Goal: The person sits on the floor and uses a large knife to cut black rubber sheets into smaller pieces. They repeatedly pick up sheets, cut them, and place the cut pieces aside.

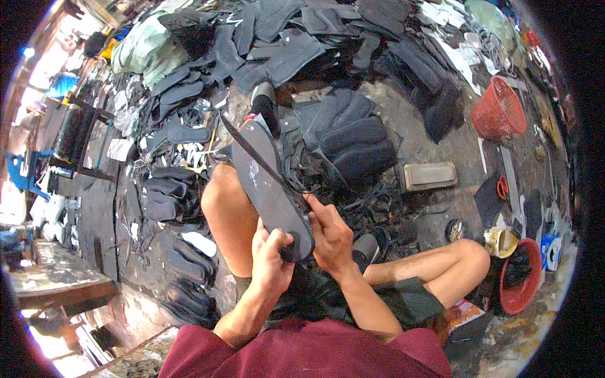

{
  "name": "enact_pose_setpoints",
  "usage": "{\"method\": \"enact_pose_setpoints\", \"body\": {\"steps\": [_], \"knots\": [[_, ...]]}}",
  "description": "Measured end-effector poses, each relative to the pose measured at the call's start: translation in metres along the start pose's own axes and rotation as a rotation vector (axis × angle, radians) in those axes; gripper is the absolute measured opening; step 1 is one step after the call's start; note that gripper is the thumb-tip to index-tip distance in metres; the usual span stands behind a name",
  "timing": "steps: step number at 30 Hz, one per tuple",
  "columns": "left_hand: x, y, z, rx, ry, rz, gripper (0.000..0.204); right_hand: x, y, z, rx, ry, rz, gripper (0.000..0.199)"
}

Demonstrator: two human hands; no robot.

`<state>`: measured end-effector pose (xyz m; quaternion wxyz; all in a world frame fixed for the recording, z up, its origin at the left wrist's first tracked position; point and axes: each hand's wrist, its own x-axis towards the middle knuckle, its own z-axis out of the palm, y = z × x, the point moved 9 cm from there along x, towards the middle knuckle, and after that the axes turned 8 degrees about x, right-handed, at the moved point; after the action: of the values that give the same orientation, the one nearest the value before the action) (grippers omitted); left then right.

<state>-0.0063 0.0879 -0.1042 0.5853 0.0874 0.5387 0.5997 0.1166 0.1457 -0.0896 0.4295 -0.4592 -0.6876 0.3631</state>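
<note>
A person sits on the floor with bare knees spread, holding a long dark grey rubber shoe sole (268, 183) that slants from the lap up and away over the left thigh. The left hand (272, 258) grips the near, heel end of the sole, its fingers (282, 238) curled narrow around the edge and closed on the rubber. The right hand (329, 232) presses against the sole's right edge just above the heel, its fingers (313, 205) bent tight and pinching something thin there; whether that is the sole's rim or the narrow dark strip (252, 150) that runs along the sole's upper side, I cannot tell. The two hands sit close together, almost touching across the heel.

Heaps of dark grey cut sole blanks (173, 189) lie on the concrete floor (416, 132) to the left of the left knee, and stacked dark rubber sheets (353, 135) lie just beyond the sole's far tip. A rectangular grey block (430, 175) rests on the floor well to the right of the hands. Farther right stand a red mesh plastic basket (499, 108) and, beside the right knee, a red round plastic bowl (522, 277) with dark scraps inside
</note>
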Motion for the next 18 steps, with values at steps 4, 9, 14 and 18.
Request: {"method": "enact_pose_setpoints", "body": {"steps": [4, 9, 14, 18], "knots": [[-0.001, 0.003, 0.001, 0.052, -0.014, 0.061, 0.053, 0.033, -0.001, 0.02, -0.049, 0.098, -0.029, 0.033], [-0.015, -0.01, -0.011, 0.039, -0.009, -0.009, 0.065, 0.058, -0.004, 0.027, 0.832, -0.147, 0.351, 0.048], [-0.015, 0.026, -0.029, -0.158, 0.005, 0.25, 0.06, 0.001, -0.044, -0.014, 0.69, -0.414, 0.335, 0.09], [-0.003, 0.079, -0.026, 0.03, 0.019, 0.057, 0.047, -0.041, -0.037, -0.022, 0.768, -0.405, 0.421, 0.061]]}}
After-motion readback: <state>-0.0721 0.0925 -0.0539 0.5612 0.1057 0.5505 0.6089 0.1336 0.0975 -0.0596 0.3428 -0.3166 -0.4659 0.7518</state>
